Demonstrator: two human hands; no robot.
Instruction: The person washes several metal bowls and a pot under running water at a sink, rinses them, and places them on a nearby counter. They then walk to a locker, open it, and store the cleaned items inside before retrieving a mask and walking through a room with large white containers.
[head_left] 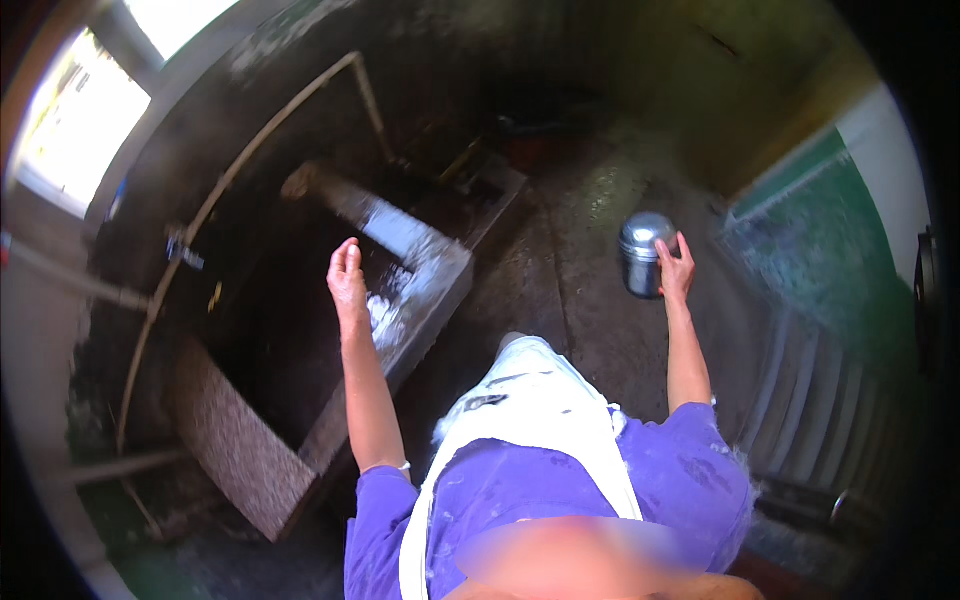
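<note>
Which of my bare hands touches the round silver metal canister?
Your right hand, gripping the round silver metal canister; your left hand is apart from it.

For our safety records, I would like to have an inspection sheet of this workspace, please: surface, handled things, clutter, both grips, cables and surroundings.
Surface: dark floor, with wet-looking shine in places; low ledge, also wet-looking.
Job's things: metal canister, domed lid on.
Clutter: small yellow object, kind unclear.
Grips: left grip near the ledge, nothing visible in it; right grip holds the canister's right side.
Cables: nothing seen.
Surroundings: wall pipe with tap; bright window; green-and-white wall.
</note>
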